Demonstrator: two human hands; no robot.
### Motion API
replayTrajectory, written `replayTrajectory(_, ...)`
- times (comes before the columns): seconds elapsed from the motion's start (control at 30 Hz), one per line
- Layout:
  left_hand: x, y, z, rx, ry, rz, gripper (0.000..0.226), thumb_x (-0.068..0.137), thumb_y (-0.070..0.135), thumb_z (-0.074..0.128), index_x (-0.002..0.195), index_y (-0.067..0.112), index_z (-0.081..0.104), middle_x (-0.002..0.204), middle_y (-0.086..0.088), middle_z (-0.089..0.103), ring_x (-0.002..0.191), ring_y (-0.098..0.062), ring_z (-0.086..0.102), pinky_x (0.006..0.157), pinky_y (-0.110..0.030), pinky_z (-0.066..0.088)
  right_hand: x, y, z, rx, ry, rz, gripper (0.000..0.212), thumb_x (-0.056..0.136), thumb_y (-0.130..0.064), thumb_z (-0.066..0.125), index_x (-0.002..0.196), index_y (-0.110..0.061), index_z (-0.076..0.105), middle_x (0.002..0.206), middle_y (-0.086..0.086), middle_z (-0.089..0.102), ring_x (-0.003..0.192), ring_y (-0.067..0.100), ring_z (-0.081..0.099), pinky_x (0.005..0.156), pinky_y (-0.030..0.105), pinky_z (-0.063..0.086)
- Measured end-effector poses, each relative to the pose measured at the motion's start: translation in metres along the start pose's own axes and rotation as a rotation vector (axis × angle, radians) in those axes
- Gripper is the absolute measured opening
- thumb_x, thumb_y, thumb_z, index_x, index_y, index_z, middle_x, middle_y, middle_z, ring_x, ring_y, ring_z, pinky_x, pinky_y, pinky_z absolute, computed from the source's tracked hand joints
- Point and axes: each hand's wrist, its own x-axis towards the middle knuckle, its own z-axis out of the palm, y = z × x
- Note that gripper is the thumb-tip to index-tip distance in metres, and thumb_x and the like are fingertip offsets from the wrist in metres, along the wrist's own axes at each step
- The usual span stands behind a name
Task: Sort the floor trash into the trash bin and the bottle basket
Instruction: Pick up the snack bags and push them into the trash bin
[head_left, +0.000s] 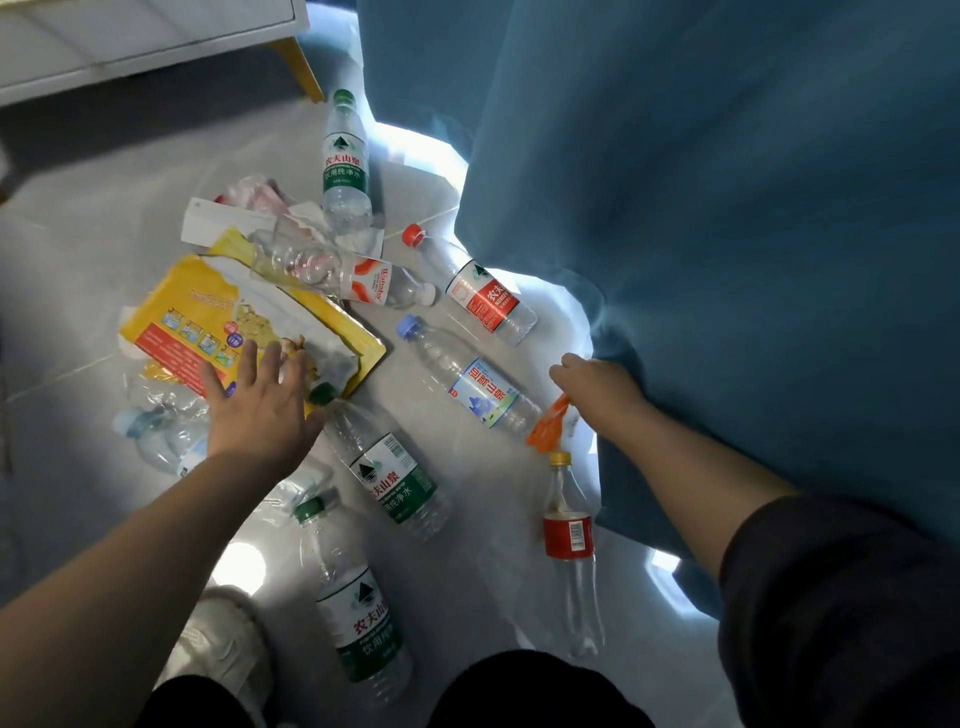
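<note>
In the head view, the sorting looks barely begun: nearly all the litter lies on the floor (78, 291), and neither the trash bin nor the bottle basket shows in the frame, so what they already hold cannot be told.

The left hand (257, 410) hovers with fingers spread and apart, holding nothing, over the near edge of the torn yellow package (249, 322), a piece of trash for the bin. The right hand (597, 387) has its grip pinched together on an orange scrap (548, 426), which dangles just beside the blue curtain (727, 234); I judge this to be the piece in hand for the bin.

Bottles left for the basket are many:
- a green-label bottle (343, 161) at the far end
- a red-cap bottle (480, 291)
- a white-cap bottle (382, 283) touching the paper heap
- a blue-cap bottle (467, 384) near the right hand
- a second green-label bottle (389, 467) close to the left wrist
- a third green-label bottle (358, 603) by the person's shoe (218, 639)
- a red-label bottle (569, 535) with a yellow cap
- crushed clear bottles (161, 421) left of the left hand

Crumpled paper and wrappers (260, 197) beyond the package also wait for the bin.
</note>
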Motion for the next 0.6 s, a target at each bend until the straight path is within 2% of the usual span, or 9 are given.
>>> replayTrajectory(0.1,0.008,0.000,-0.005,-0.175,-0.061,-0.133,0.069,0.091,0.048,0.047,0.148,0.018,0.021,0.157,-0.010,0.016,0.146,-0.031,0.003,0.111,-0.064,0.002,-0.009,0.003,-0.018,-0.018,0.001,-0.104,0.027,0.081,0.000,0.056,0.083,-0.021,0.039,0.097,0.004,0.053,0.067,0.025,0.050,0.049,0.028,0.025)
replayTrajectory(0.2,0.015,-0.001,-0.008,-0.283,-0.143,-0.229,0.064,0.091,0.046,0.047,0.146,0.019,0.028,0.155,-0.011,0.020,0.146,-0.032,0.005,0.111,-0.064,0.000,-0.012,-0.002,-0.041,0.050,-0.009,-0.161,0.016,0.085,-0.014,0.055,0.081,-0.022,0.042,0.091,-0.001,0.055,0.068,0.021,0.049,0.052,0.027,0.028)
replayTrajectory(0.37,0.022,-0.007,-0.012,-0.346,-0.207,-0.306,0.063,0.091,0.045,0.048,0.144,0.015,0.032,0.154,-0.012,0.023,0.145,-0.033,0.011,0.110,-0.065,0.003,-0.005,-0.012,-0.086,0.138,-0.084,-0.183,0.025,0.081,-0.027,0.067,0.078,-0.027,0.043,0.079,-0.010,0.051,0.072,0.014,0.051,0.051,0.025,0.027)
replayTrajectory(0.5,0.021,-0.018,-0.008,-0.384,-0.208,-0.395,0.062,0.090,0.044,0.051,0.139,0.010,0.034,0.148,-0.016,0.031,0.140,-0.035,0.022,0.111,-0.064,0.011,0.013,-0.029,-0.110,0.455,-0.078,-0.156,0.025,0.075,-0.028,0.075,0.082,-0.027,0.051,0.079,-0.010,0.054,0.067,0.010,0.052,0.055,0.026,0.042)
replayTrajectory(0.6,0.021,-0.028,-0.002,-0.454,-0.171,-0.473,0.062,0.088,0.038,0.058,0.137,0.009,0.035,0.140,-0.018,0.038,0.132,-0.036,0.034,0.109,-0.058,0.026,0.030,-0.052,-0.118,0.691,-0.047,-0.166,0.028,0.074,-0.024,0.080,0.088,-0.020,0.057,0.084,-0.002,0.057,0.073,0.017,0.053,0.063,0.029,0.044)
